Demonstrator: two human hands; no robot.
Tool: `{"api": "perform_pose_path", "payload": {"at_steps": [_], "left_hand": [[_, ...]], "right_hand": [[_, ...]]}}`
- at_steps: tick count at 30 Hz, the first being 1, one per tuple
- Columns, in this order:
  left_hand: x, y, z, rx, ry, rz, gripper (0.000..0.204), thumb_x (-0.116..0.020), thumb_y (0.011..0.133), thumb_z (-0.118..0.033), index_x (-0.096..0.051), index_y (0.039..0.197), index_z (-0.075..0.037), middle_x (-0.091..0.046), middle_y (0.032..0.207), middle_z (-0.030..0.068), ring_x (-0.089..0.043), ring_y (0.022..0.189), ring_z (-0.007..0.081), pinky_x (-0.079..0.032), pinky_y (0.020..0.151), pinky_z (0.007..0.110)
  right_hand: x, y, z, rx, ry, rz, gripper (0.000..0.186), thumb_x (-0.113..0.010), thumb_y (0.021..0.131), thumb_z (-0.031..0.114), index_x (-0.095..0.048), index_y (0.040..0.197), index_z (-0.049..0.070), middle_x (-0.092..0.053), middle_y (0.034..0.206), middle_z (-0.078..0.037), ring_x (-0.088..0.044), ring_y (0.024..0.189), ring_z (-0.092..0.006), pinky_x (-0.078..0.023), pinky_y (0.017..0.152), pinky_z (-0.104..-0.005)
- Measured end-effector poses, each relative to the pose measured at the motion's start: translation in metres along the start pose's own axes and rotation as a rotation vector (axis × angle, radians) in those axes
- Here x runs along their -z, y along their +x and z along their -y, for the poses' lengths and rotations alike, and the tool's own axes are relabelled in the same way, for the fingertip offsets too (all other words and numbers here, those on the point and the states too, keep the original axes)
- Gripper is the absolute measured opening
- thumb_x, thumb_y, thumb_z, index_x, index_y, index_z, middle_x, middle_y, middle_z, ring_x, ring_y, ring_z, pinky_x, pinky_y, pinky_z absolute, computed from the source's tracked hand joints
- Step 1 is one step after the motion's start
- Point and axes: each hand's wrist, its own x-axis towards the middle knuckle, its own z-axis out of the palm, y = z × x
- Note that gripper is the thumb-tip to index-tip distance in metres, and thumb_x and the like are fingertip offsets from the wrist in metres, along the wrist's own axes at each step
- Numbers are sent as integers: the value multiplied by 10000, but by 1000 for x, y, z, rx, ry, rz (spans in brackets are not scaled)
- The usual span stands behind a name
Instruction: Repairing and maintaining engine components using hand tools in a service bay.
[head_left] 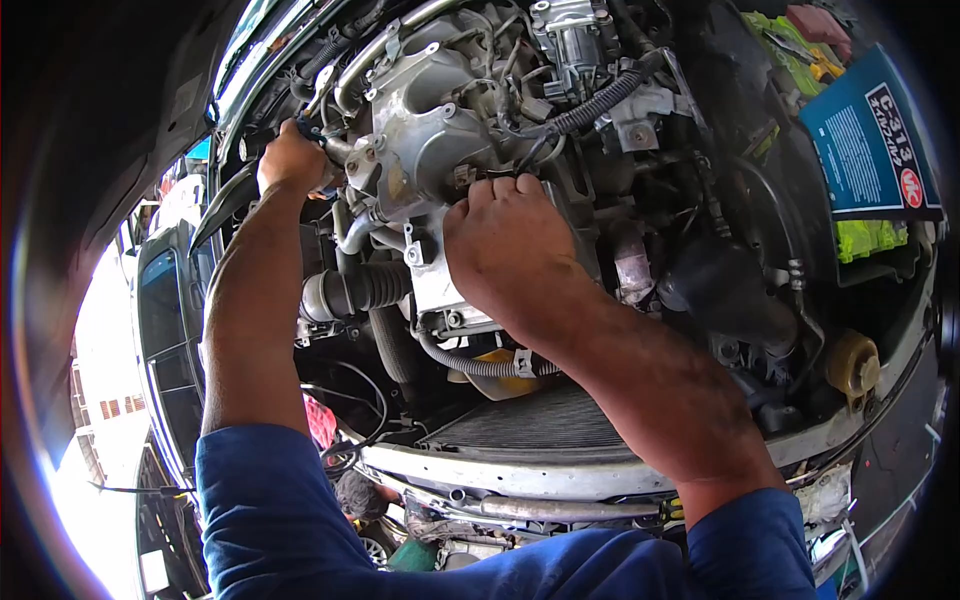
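Both arms reach over an open engine bay. At the left side of the engine, my left hand [290,162] is closed, its fingers curled round something dark and small beside metal pipes and hose fittings; most of it is hidden. My right hand [515,240] rests over the middle of the engine, knuckles up and fingers curled down behind a silver cast intake manifold [410,130]. Whatever those fingertips grip is out of sight. Just beyond the right hand, a wiring connector [466,176] shows near the manifold. Under the right wrist lies a silver engine cover [440,283].
A ribbed black air hose [377,287] and a corrugated wiring conduit [480,366] run in front. The radiator [530,425] sits behind a metal crossmember [500,478]. At right are a blue box [868,140], green cloths [870,238] and a yellowed reservoir cap [853,362]. Another person's head [358,495] appears below.
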Motion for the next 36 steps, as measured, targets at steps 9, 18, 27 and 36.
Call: {"api": "perform_pose_path", "payload": {"at_steps": [9, 18, 27, 36], "left_hand": [[-1, 0, 0, -26, -2, 9, 418, -605, 881, -291, -552, 1258, -118, -698, 1119, 230, -667, 1075, 403, -521, 934, 488], [-10, 10, 12, -91, 13, -66, 502, -612, 863, -295, -534, 1326, -120, -703, 1107, 225, -672, 1054, 405, -529, 925, 493], [-1, 4, 14, -17, -123, -32, 434, -602, 857, -268, -574, 1270, -137, -702, 1138, 201, -680, 1071, 374, -544, 919, 468], [24, -20, 13, 219, -489, -15, 400, -601, 863, -222, -606, 1261, -185, -688, 1216, 161, -653, 1148, 348, -535, 932, 461]], "right_hand": [[-9, -2, -5, 28, -4, -107, 222, -553, 868, 139, -691, 959, -9, -675, 935, -139, -635, 923, -263, -441, 832, -396], [-6, 0, -4, 22, -63, -73, 242, -589, 875, 205, -722, 979, 31, -689, 971, -117, -625, 944, -233, -408, 828, -392], [-12, -1, -2, -1, -60, -88, 249, -543, 892, 193, -717, 993, 47, -694, 999, -131, -648, 964, -269, -441, 860, -404], [1, 3, 13, -62, -138, 1, 389, -677, 896, 369, -650, 1096, 36, -644, 1067, -146, -611, 1108, -326, -440, 977, -450]]}}
